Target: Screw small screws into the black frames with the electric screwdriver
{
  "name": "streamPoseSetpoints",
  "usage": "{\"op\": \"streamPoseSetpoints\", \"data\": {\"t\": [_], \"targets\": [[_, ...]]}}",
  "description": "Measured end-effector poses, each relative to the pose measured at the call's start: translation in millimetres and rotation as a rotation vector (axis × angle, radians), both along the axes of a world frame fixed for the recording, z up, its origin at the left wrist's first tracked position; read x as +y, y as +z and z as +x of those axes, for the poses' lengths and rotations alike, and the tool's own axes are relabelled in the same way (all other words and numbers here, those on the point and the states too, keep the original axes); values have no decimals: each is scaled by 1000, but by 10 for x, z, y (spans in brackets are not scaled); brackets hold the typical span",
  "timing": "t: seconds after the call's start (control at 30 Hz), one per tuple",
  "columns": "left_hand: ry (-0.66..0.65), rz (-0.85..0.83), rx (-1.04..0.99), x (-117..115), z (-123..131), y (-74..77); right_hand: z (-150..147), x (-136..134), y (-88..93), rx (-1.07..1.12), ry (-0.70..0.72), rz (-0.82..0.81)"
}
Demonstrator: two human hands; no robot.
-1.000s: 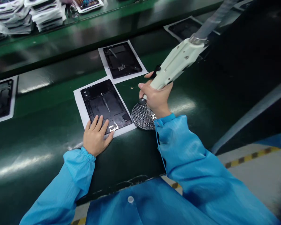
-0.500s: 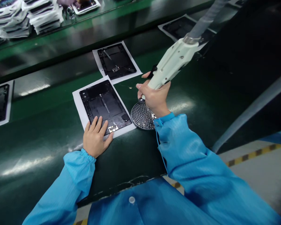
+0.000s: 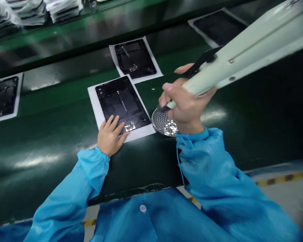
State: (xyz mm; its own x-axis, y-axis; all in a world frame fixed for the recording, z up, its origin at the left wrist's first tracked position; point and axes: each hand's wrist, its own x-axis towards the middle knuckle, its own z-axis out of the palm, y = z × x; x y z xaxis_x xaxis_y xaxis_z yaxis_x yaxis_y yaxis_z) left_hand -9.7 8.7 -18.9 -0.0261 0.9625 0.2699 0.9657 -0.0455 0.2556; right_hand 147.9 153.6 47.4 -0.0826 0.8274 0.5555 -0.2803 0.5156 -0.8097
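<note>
My left hand [image 3: 111, 135] lies flat, fingers spread, on the near corner of a black tablet back cover [image 3: 122, 104] that rests on a white sheet [image 3: 94, 102] on the green belt. My right hand [image 3: 185, 106] is wrapped around a pale electric screwdriver [image 3: 242, 50], a finger over its black lever. The tool's tip points down onto a round perforated metal screw tray [image 3: 163, 122] just right of the cover.
A second black cover on a white sheet [image 3: 135, 58] lies farther back, another [image 3: 3, 97] at the far left, one more [image 3: 218, 25] at the upper right. Stacks of white packs [image 3: 32, 10] sit beyond the belt. A yellow-black floor stripe [image 3: 282, 179] runs at the right.
The view has shifted and come closer to the screwdriver, which now looms larger across the upper right. My right hand stays over the screw tray; my left hand stays flat on the cover.
</note>
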Motion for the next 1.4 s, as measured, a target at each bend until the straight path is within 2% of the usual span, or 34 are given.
{"op": "streamPoseSetpoints", "data": {"t": [0.07, 0.17, 0.3, 0.43, 0.77, 1.0, 1.23, 1.4], "targets": [[-34, -22, 6, -8, -4, 12, -127, -190, 4, -37, 82, -35], [-79, -53, 23, -15, -8, 27, -313, -388, -99, -130, 185, -69], [-84, -71, 15, -10, 7, 29, -438, -468, -285, -228, 202, -85], [-92, -89, -7, -4, 28, 34, -443, -489, -375, -269, 236, -66], [-86, -103, -48, -10, 56, 40, -392, -588, -379, -422, 276, -46], [-80, -112, -54, -9, 63, 45, -393, -601, -375, -425, 252, -39], [-81, -128, -20, -2, 45, 55, -419, -576, -405, -383, 296, -129], [-62, -110, 45, -69, 113, 58, -431, -545, -357, -313, 253, -67]]}}
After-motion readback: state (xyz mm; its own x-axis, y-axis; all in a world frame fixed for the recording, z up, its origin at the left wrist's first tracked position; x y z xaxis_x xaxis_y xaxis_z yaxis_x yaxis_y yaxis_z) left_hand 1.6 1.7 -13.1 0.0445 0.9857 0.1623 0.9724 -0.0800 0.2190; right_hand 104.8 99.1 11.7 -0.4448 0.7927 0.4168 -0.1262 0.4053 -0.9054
